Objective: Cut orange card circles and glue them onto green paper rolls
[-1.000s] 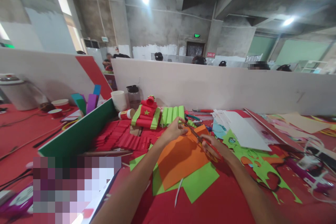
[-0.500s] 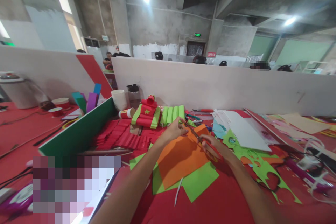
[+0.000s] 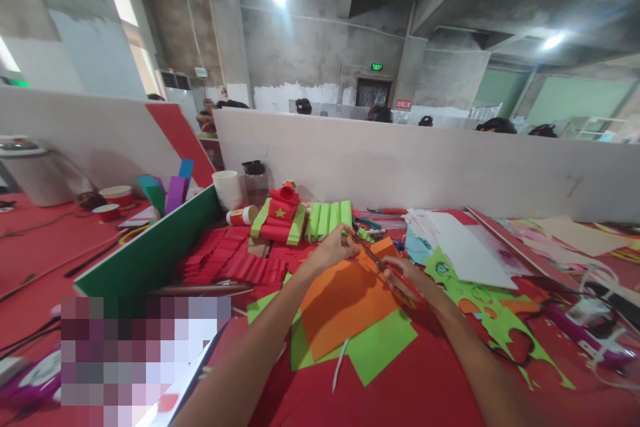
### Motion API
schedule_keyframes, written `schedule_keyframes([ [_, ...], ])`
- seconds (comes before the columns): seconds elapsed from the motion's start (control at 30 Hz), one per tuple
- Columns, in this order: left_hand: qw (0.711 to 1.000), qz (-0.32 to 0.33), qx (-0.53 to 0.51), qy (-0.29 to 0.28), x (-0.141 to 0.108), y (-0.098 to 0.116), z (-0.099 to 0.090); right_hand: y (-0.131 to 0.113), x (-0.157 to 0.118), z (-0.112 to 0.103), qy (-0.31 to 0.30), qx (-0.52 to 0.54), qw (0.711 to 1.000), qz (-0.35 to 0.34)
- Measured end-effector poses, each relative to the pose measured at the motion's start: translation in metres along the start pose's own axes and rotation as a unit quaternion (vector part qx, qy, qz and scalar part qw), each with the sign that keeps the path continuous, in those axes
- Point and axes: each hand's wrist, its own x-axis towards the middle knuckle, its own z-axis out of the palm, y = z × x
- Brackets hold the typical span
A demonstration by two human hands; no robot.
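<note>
My right hand (image 3: 403, 277) is closed on a pair of scissors (image 3: 374, 259) with red handles, their blades pointing up and left. The blades lie at the far edge of an orange paper sheet (image 3: 345, 303). My left hand (image 3: 335, 247) pinches that far edge close to the scissor tips; its fingertips are partly hidden. Under the orange sheet lie green paper sheets (image 3: 383, 347). A thin white strip (image 3: 341, 365) rests across the near edge.
Folded red paper strips (image 3: 235, 257) and rolled green paper (image 3: 327, 219) lie left and beyond. Green paper with cut-out holes (image 3: 493, 320) and white sheets (image 3: 467, 247) are at the right. A green board (image 3: 150, 247) stands at the left; a white partition (image 3: 400, 167) runs behind.
</note>
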Motion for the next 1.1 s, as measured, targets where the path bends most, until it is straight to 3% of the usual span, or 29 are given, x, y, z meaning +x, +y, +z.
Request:
schedule_keyframes([
  [1.1,1.0,0.014,-0.006,-0.011,0.006,-0.01,-0.003,0.004,0.001,0.002,0.006,-0.004,1.0,0.021],
])
